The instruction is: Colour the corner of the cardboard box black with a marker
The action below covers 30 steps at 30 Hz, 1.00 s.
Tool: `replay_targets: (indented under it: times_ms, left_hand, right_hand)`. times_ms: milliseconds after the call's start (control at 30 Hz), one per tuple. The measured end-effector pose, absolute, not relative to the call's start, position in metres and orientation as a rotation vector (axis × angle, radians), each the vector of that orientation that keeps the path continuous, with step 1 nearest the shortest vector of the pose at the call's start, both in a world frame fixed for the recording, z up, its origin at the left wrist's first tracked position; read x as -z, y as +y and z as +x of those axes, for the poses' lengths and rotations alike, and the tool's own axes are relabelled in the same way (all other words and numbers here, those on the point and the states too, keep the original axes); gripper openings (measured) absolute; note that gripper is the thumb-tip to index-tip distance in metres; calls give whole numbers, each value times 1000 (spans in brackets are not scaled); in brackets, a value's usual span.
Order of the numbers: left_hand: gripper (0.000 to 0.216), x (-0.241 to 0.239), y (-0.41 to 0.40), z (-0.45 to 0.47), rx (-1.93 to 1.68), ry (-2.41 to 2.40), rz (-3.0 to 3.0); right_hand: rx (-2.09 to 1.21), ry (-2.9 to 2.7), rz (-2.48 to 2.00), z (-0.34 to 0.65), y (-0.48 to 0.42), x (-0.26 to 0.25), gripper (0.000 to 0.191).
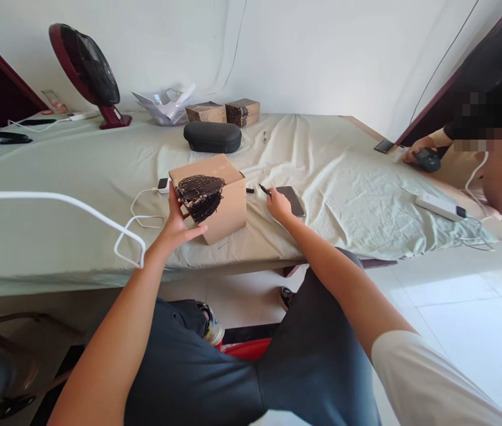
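Far left: dark red and black fan [86, 74] standing on the cloth-covered counter [77, 160]. Next, small white device [163, 186] with a cable. Left hand [175, 231] against left side of cardboard box [232, 201]; fingers spread, clamped around that side, thumb at lower front. Box sits tilted toward the wearer near the counter's front edge, dense black scribble [201, 196] across one corner. Black case [212, 137] behind. Short black piece [249, 190] just right of box. Right hand [279, 207]: fingers together, clamped on black pen [264, 190], beside dark phone [292, 201]. Further right, white power strip [439, 207].
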<state>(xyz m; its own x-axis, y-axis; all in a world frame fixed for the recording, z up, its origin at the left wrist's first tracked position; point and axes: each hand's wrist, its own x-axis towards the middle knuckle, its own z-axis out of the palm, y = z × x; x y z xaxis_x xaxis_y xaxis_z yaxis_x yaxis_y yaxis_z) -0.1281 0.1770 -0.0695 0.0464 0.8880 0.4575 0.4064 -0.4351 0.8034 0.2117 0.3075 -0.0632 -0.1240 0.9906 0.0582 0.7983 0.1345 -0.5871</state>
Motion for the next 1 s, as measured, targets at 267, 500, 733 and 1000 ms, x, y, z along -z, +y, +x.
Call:
replay_targets:
  times_ms: [267, 500, 733, 1000]
  left_hand:
    - [157, 72, 178, -128, -1399, 1299, 1874]
    - [160, 72, 179, -128, -1403, 1279, 1894]
    - [160, 72, 179, -129, -1394, 1284, 1900]
    - [167, 71, 178, -129, -1414, 1262, 1826]
  right_hand:
    - [-329, -2176, -1832, 191, 301, 76, 44]
    - [-228, -2239, -1822, 190, 301, 79, 45]
    - [-238, -2253, -1744, 187, 300, 79, 48]
    - [-365, -2200, -1653, 178, 303, 80, 50]
